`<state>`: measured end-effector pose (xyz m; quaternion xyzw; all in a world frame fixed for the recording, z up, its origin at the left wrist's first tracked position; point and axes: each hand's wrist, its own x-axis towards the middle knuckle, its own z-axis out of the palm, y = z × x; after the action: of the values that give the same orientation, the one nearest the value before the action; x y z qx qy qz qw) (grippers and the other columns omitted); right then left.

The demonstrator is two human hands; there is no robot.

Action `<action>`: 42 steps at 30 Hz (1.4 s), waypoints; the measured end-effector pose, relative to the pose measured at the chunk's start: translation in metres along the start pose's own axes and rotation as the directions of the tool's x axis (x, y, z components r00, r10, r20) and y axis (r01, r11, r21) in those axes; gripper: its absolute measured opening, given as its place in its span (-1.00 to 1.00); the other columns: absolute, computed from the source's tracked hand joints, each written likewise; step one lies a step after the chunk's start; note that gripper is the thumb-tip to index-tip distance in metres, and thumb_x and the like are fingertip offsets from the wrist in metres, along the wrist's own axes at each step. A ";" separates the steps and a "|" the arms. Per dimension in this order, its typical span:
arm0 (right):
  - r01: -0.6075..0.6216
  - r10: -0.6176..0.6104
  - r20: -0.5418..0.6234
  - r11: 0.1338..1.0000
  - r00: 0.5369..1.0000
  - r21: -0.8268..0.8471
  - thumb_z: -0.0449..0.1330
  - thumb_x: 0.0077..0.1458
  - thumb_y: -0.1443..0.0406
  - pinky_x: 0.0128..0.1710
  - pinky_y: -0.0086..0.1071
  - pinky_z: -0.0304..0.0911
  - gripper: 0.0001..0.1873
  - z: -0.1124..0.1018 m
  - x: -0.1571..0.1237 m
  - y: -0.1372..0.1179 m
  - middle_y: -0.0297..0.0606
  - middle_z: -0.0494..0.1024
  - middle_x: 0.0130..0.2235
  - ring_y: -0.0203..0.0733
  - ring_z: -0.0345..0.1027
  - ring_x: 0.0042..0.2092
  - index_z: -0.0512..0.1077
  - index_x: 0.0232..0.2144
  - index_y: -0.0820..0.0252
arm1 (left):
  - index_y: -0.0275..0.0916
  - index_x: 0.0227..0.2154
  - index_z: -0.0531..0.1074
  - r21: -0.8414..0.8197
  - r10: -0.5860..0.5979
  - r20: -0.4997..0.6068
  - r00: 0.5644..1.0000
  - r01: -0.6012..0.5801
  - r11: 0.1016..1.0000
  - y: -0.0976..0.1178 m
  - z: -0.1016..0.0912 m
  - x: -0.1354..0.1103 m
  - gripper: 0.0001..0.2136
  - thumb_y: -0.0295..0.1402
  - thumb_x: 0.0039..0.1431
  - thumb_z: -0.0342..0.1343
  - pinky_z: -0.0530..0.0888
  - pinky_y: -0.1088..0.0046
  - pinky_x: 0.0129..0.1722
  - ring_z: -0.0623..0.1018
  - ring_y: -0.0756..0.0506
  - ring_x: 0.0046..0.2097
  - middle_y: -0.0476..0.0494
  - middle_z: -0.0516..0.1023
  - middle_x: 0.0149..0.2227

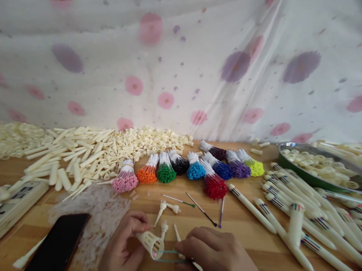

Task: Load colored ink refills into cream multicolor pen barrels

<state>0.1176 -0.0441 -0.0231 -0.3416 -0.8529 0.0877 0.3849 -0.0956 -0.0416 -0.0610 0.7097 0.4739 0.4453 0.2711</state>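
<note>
My left hand (125,247) grips a cream slotted pen barrel piece (151,244), its open end turned right. My right hand (214,252) is closed, its fingers on a pair of thin teal prongs (170,256) that reach into that open end. Whether the prongs are tweezers or pen refills I cannot tell. Small cream nozzle-like parts (161,212) lie just beyond my hands. Three loose refills lie farther right: a green-tipped refill (178,200), a black-tipped refill (201,210) and a purple-tipped refill (221,212).
Bundles of coloured refills (166,169) stand across the middle. Cream pen parts (86,149) are heaped behind left. Assembled multicolour pens (296,210) pile up right, before a metal bowl (282,156) of slotted pieces. A phone (53,253) and clear small tubes (91,227) lie left.
</note>
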 end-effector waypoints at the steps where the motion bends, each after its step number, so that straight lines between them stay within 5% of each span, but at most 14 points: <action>1: 0.003 -0.003 0.001 1.000 1.000 0.000 -0.15 0.25 0.17 -0.63 -0.44 0.03 -0.60 0.000 0.000 0.000 -0.28 0.43 -0.59 -0.28 0.25 -0.59 0.41 -0.45 0.14 | -0.08 -0.36 0.36 0.006 0.003 -0.005 1.000 -0.003 1.000 0.000 0.000 0.000 -0.75 -0.60 -0.02 0.07 0.41 0.55 -0.23 0.47 -0.04 -0.20 0.02 0.41 -0.27; 22: 0.052 -0.055 -0.116 0.998 0.992 -0.027 -0.14 0.24 0.29 -0.66 -0.50 0.03 -0.60 0.000 0.003 -0.001 -0.34 0.40 -0.63 -0.35 0.24 -0.62 0.37 -0.53 0.18 | -0.04 -0.33 0.36 0.017 0.066 -0.016 0.998 -0.066 0.998 -0.001 0.001 0.001 -0.69 -0.64 -0.05 0.07 0.41 0.60 -0.22 0.48 -0.01 -0.21 0.05 0.41 -0.27; 27: 0.077 -0.080 -0.073 0.996 0.994 -0.034 -0.15 0.26 0.29 -0.65 -0.49 0.03 -0.59 -0.011 0.007 0.002 -0.33 0.40 -0.63 -0.34 0.24 -0.60 0.38 -0.52 0.19 | 0.00 -0.26 0.41 0.023 0.059 -0.011 0.998 -0.058 0.998 -0.002 0.001 0.000 -0.66 -0.61 -0.01 0.05 0.42 0.59 -0.16 0.49 -0.02 -0.15 0.02 0.43 -0.22; 33: 0.037 -0.036 0.147 0.999 0.989 -0.004 -0.02 0.20 0.38 -0.54 -0.51 0.14 -0.75 -0.034 0.015 0.001 -0.29 0.45 -0.53 -0.32 0.31 -0.51 0.42 -0.44 0.26 | 0.06 -0.22 0.46 0.071 0.077 0.010 0.997 -0.078 0.994 0.008 0.003 0.005 -0.64 -0.57 -0.01 0.10 0.44 0.60 -0.14 0.52 -0.02 -0.15 0.03 0.49 -0.21; 42: 0.062 -0.057 0.183 0.998 0.982 -0.023 -0.02 0.20 0.42 -0.53 -0.47 0.14 -0.78 -0.037 0.013 0.005 -0.27 0.46 -0.51 -0.30 0.30 -0.49 0.42 -0.38 0.26 | 0.14 0.04 0.29 0.105 0.167 0.121 0.978 -0.180 0.978 0.012 -0.001 0.004 -0.47 -0.55 0.06 0.09 0.46 0.62 -0.19 0.54 0.00 -0.18 0.02 0.50 -0.22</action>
<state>0.1403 -0.0356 0.0077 -0.3119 -0.8955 0.0947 0.3030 -0.0904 -0.0428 -0.0489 0.7867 0.4192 0.3986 0.2158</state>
